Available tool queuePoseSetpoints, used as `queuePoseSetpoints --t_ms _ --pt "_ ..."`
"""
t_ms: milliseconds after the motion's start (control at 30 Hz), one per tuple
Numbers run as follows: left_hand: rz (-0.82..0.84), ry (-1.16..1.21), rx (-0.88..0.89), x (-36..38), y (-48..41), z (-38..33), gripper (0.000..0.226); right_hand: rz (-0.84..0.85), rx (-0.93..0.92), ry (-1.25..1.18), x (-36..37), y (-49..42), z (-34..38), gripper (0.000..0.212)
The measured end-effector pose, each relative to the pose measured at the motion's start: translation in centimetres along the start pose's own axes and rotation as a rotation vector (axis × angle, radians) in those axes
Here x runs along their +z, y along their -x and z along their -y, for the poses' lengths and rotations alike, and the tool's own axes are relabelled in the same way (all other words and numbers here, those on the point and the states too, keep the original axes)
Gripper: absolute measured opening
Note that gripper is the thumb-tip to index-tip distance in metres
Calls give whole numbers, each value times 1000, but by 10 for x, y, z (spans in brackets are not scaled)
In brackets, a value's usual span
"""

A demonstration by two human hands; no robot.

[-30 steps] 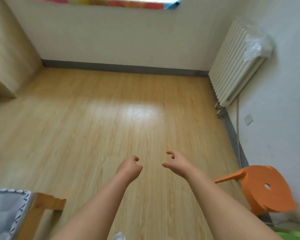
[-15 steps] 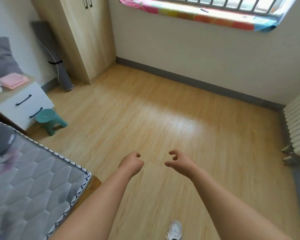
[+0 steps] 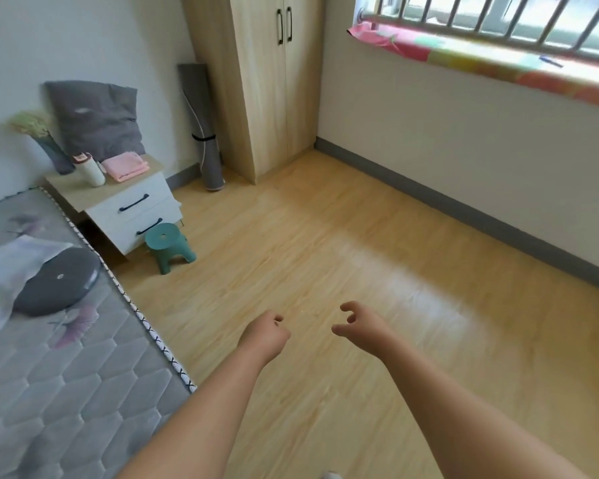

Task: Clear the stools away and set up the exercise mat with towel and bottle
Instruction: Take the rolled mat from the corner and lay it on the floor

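— Left hand (image 3: 265, 335) and right hand (image 3: 362, 326) are held out low at six o'clock, fingers loosely curled, with nothing gripped in either. Which step is judged to be in hand?

— Fetching the mat, most likely. The wooden floor (image 3: 325, 243) is spread ahead at twelve o'clock.

— What is passed first?

— The mattress (image 3: 83, 392) edge at eight o'clock. Then the green stool (image 3: 168, 245) at ten o'clock, stood on the floor just beside the nightstand (image 3: 132, 209). It may be judged already tucked aside.

— And the task's things?

— On the nightstand the white bottle (image 3: 92, 169) is stood upright, with the pink towel (image 3: 125, 165) folded just beside it. Farther off, at eleven o'clock, the rolled mat (image 3: 204, 133) is leaned upright in the corner between the wall and the wardrobe (image 3: 270, 81), and is bound by a dark strap.

— How should the roll be taken?

— It is best gripped below the strap with one hand and steadied near the top with the other. It should be lifted rather than dragged, so that the stool is not knocked. The strap is better undone only once the roll is laid flat, and the mat unrolled away from the mattress. Towel and bottle can be brought afterwards, with the bottle kept upright.
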State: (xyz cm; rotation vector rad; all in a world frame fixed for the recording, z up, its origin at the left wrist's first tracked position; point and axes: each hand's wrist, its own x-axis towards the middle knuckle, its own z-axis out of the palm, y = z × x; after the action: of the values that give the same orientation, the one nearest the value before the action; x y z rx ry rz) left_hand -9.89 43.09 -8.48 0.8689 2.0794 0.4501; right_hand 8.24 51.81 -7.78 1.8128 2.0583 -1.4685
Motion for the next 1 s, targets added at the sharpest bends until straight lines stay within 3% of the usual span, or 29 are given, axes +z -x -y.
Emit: queuePoseSetpoints --t_ms 233,567,1000 --pt "-64 96 -79 -47 -70 -19 44 70 -81 84 -10 -92 77 64" --pt "-132 110 -143 -182 -225 -19 43 134 -171 182 11 -244 245 65" --pt "-190 67 -96 -333 -424 -69 45 129 -275 198 -19 -415 417 69"
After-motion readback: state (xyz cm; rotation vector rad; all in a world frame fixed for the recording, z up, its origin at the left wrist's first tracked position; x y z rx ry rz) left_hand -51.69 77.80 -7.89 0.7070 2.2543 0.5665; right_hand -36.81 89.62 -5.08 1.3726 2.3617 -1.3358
